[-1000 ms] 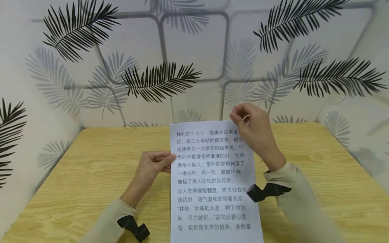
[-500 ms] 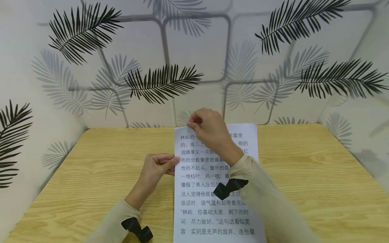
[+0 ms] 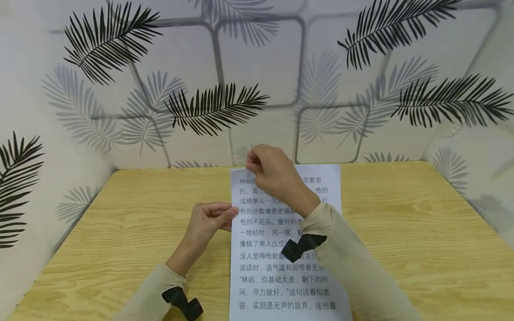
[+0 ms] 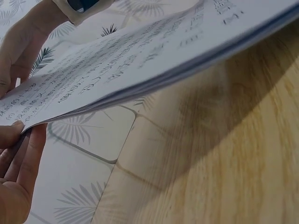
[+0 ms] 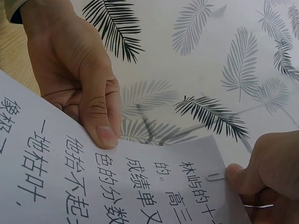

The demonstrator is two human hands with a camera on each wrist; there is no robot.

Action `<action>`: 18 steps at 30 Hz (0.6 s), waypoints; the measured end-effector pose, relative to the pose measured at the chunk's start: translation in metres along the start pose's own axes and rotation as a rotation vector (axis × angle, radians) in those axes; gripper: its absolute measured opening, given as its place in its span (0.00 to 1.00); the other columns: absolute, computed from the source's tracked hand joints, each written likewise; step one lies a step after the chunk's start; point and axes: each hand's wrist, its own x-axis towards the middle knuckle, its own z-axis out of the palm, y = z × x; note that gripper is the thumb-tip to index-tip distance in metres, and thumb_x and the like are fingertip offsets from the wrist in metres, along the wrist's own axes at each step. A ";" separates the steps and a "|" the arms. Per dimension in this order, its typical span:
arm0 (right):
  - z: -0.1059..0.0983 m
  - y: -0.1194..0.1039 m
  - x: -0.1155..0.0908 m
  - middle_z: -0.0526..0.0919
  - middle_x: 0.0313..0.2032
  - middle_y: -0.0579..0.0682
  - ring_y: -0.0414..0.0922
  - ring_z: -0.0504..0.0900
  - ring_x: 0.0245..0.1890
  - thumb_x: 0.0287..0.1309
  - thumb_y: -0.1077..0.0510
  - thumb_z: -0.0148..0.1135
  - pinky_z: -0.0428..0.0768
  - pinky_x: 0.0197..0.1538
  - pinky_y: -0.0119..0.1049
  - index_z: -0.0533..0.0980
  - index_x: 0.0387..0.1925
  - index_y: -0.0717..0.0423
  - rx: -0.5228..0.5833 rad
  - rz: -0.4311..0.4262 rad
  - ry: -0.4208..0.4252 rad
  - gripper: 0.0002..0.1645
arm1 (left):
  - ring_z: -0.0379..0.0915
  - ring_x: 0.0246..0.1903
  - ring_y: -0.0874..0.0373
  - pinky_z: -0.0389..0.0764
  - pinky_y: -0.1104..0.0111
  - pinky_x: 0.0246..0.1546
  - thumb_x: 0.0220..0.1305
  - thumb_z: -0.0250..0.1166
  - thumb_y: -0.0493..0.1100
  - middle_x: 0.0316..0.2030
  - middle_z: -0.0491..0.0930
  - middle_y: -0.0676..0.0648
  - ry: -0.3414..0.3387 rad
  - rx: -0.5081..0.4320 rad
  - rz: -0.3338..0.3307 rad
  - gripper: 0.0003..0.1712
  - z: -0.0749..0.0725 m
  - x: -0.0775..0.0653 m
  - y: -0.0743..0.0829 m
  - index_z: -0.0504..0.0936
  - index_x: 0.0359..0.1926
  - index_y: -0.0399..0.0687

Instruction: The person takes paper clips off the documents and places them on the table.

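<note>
A stack of white paper sheets (image 3: 281, 285) printed with large Chinese text stands before me, lifted off the table in the left wrist view. My left hand (image 3: 206, 225) pinches its left edge, thumb (image 5: 106, 135) on the printed face and fingers (image 4: 33, 156) behind. Up at the top edge, near the left corner, my right hand (image 3: 277, 174) has curled fingers and pinches the end of a small wire paper clip (image 5: 215, 177). The clip's rounded loop lies over the first line of text. In the head view the right hand hides the clip.
A light wood-grain table (image 3: 132, 223) spreads below both arms. Behind it rises a pale wall (image 3: 257, 58) with a leaf pattern. Black camera mounts (image 3: 303, 247) are strapped over the beige sleeves.
My right hand has moved left along the sheets' top edge, from the right corner to near the left one, then dipped slightly. The left hand keeps its hold on the left edge.
</note>
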 end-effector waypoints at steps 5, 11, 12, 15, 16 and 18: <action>0.001 0.002 -0.001 0.74 0.27 0.52 0.45 0.70 0.27 0.50 0.78 0.56 0.69 0.30 0.32 0.72 0.27 0.61 0.002 -0.005 0.009 0.11 | 0.83 0.26 0.58 0.87 0.64 0.30 0.62 0.64 0.31 0.34 0.84 0.32 -0.016 0.003 0.001 0.14 0.001 0.000 0.000 0.80 0.45 0.21; 0.000 0.003 -0.002 0.73 0.27 0.52 0.46 0.70 0.28 0.48 0.80 0.53 0.68 0.31 0.32 0.70 0.28 0.61 0.038 -0.007 0.009 0.13 | 0.83 0.25 0.57 0.87 0.65 0.29 0.62 0.64 0.30 0.33 0.84 0.31 -0.018 -0.002 0.013 0.13 0.000 0.000 0.000 0.80 0.44 0.20; -0.001 0.003 -0.001 0.72 0.27 0.52 0.46 0.70 0.28 0.48 0.80 0.53 0.68 0.31 0.32 0.70 0.28 0.61 0.046 -0.001 0.012 0.13 | 0.83 0.24 0.57 0.87 0.65 0.28 0.62 0.64 0.30 0.33 0.84 0.31 -0.019 -0.005 0.013 0.13 0.000 0.000 0.000 0.80 0.44 0.20; -0.006 0.003 0.000 0.72 0.26 0.52 0.46 0.72 0.27 0.51 0.80 0.51 0.69 0.31 0.33 0.68 0.28 0.60 0.079 0.019 0.036 0.14 | 0.84 0.25 0.56 0.87 0.64 0.29 0.62 0.65 0.31 0.32 0.85 0.33 -0.030 -0.011 -0.006 0.14 0.000 -0.001 -0.001 0.80 0.44 0.20; -0.009 0.002 0.000 0.71 0.26 0.52 0.46 0.72 0.27 0.52 0.80 0.50 0.69 0.31 0.33 0.67 0.28 0.60 0.086 0.023 0.045 0.14 | 0.84 0.25 0.56 0.87 0.64 0.29 0.62 0.65 0.31 0.32 0.85 0.34 -0.029 -0.011 -0.014 0.14 0.000 -0.001 -0.001 0.80 0.44 0.20; -0.013 0.002 0.001 0.71 0.25 0.52 0.45 0.71 0.26 0.54 0.79 0.49 0.69 0.30 0.33 0.67 0.28 0.60 0.094 0.028 0.060 0.13 | 0.84 0.25 0.56 0.87 0.64 0.29 0.62 0.65 0.31 0.31 0.85 0.36 -0.020 -0.009 -0.025 0.13 0.000 -0.001 -0.001 0.81 0.44 0.21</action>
